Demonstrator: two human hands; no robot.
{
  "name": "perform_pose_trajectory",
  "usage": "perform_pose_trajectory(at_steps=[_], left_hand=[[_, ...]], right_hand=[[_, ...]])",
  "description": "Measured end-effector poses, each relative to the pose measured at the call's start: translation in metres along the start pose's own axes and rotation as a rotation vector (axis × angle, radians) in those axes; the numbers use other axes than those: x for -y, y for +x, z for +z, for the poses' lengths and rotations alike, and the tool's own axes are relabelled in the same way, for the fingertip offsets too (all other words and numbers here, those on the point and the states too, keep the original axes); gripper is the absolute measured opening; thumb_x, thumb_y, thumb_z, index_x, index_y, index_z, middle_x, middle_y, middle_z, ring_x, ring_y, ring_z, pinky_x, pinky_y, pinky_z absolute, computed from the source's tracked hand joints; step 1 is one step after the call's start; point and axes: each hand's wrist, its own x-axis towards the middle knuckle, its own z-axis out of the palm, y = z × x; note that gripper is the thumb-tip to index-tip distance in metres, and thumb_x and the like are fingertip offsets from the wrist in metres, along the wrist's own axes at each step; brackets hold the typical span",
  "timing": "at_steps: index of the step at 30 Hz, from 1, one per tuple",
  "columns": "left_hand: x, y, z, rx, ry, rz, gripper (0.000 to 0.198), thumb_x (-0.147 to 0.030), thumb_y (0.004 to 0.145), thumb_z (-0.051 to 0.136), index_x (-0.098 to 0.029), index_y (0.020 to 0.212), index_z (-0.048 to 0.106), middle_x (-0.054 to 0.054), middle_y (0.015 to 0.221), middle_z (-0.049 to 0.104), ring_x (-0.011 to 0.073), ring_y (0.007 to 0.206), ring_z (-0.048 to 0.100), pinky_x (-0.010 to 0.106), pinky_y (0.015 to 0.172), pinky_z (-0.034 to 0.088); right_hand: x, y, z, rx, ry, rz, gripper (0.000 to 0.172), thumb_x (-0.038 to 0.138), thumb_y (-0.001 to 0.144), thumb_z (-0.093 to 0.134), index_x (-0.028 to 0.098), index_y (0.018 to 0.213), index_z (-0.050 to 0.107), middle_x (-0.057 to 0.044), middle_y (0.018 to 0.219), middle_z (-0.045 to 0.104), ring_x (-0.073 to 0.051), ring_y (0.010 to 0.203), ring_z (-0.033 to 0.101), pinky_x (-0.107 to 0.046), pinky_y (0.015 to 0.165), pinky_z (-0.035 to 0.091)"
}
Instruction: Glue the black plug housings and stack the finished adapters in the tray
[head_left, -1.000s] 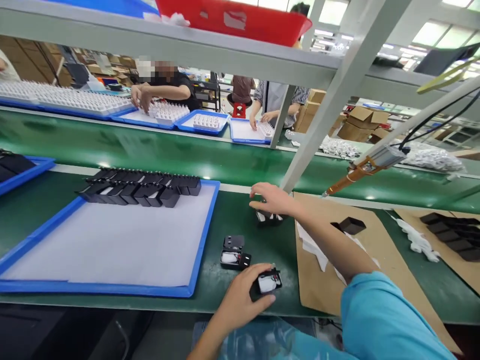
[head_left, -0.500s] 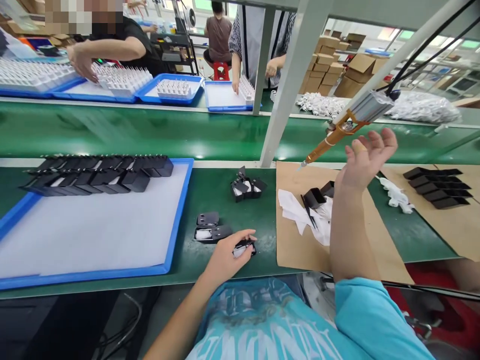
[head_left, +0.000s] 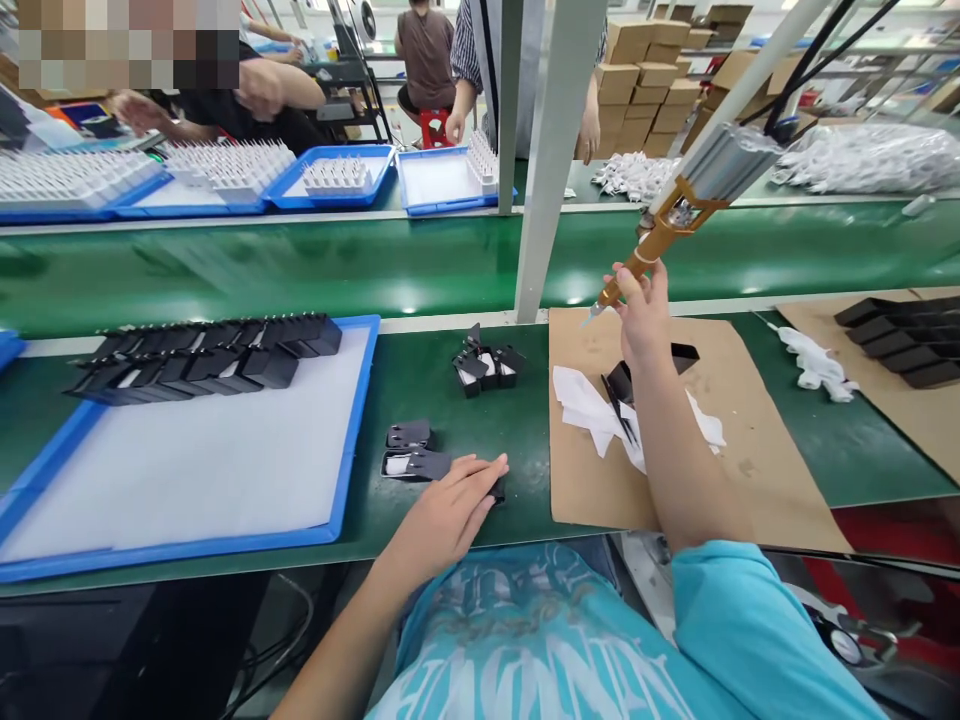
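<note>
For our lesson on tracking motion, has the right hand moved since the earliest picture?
Yes: the right hand has gone from left of the thick white post to its right, onto the orange tool.

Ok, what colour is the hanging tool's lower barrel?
Orange-brown; the barrel shows best in the head view.

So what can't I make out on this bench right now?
- Head view: black box, mostly covered by the left hand.
- Head view: white sheet, partly hidden by the right forearm.
- Head view: rightmost cases, cut off by the edge.
- Head view: orange tool, tip too small to make out.
</note>
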Motion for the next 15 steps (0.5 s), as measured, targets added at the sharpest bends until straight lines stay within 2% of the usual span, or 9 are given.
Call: perform_pose_trajectory(at_steps=[4,10,13,15], left_hand=[[-0.006,0.000,0.005,-0.096,0.075,-0.011,0.049,-0.019,0.096,0.053,-0.022,0.143,0.042,0.007,0.114,0.069,0.0199,0.107,0.061,0.034,0.088,0.055],[-0.010,0.007,0.017,-0.213,0.003,-0.032,0.017,-0.016,0.093,0.058,-0.019,0.109,0.061,0.006,0.108,0.069,0.0174,0.098,0.061,0.031,0.087,0.053],[-0.008,0.006,0.020,-0.158,0.108,-0.050,0.014,-0.018,0.095,0.053,-0.020,0.106,0.062,0.006,0.109,0.069,0.0180,0.094,0.062,0.030,0.080,0.053],[-0.007,0.004,0.022,-0.089,0.247,-0.047,0.020,-0.029,0.094,0.057,-0.021,0.111,0.062,0.006,0.110,0.069,0.0205,0.092,0.062,0.030,0.071,0.051]], right_hand=[[0.014,-0.011,0.006,-0.001,0.183,0.050,0.051,0.049,0.082,0.064,0.037,0.127,0.043,-0.002,0.113,0.062,-0.018,0.097,0.068,-0.036,0.080,0.056],[0.035,-0.030,0.013,0.055,0.313,0.075,0.048,0.048,0.075,0.073,0.035,0.114,0.049,0.002,0.106,0.064,-0.015,0.085,0.068,-0.034,0.077,0.058],[0.042,-0.039,0.011,0.107,0.312,0.071,0.047,0.047,0.076,0.073,0.035,0.114,0.049,0.002,0.105,0.064,-0.014,0.085,0.067,-0.033,0.076,0.058],[0.046,-0.044,0.009,0.133,0.307,0.065,0.047,0.047,0.076,0.072,0.034,0.114,0.048,0.002,0.105,0.064,-0.014,0.086,0.066,-0.032,0.076,0.057]])
